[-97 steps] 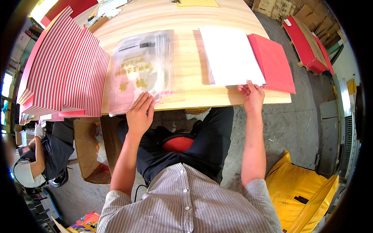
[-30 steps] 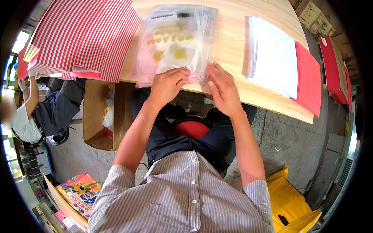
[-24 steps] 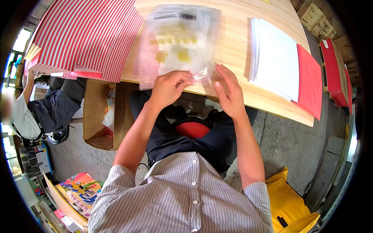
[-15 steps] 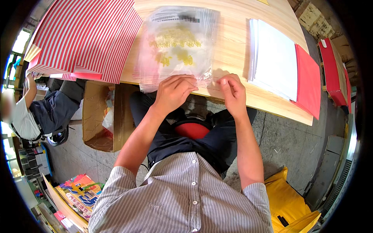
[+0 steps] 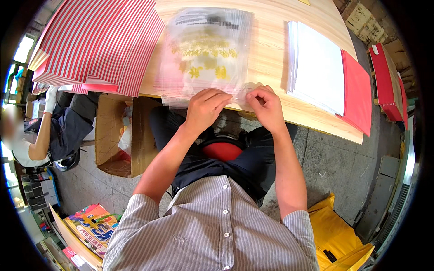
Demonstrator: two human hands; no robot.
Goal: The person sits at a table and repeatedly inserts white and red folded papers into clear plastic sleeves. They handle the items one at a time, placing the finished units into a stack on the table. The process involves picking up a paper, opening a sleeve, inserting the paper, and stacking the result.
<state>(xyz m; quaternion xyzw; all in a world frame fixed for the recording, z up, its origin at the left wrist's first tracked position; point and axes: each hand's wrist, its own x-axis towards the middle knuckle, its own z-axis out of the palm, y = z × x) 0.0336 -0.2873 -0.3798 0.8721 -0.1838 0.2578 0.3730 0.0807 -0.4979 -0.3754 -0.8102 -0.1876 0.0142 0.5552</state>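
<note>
A stack of clear plastic bags [image 5: 208, 49] with yellow and black print lies on the table in front of me. My left hand [image 5: 205, 107] is closed at the stack's near edge, thumb and fingers pinching the edge of a bag. Just to its right, my right hand [image 5: 267, 108] has thumb and forefinger together on the bag's near right corner, where clear film shows between the two hands. The exact contact under the fingertips is partly hidden.
Red-and-white striped sheets [image 5: 99, 40] are piled at the table's left. White sheets [image 5: 316, 67] with a red sheet [image 5: 357, 92] stand on the right. An open cardboard box [image 5: 113, 135] sits below on the left, near a seated person [image 5: 34, 140]. A yellow bag [image 5: 337, 235] lies behind right.
My right hand has moved slightly left to the bag corner, and its fingers have closed. The bag's corner has shifted between my hands. At far left, the other person's arm has moved.
</note>
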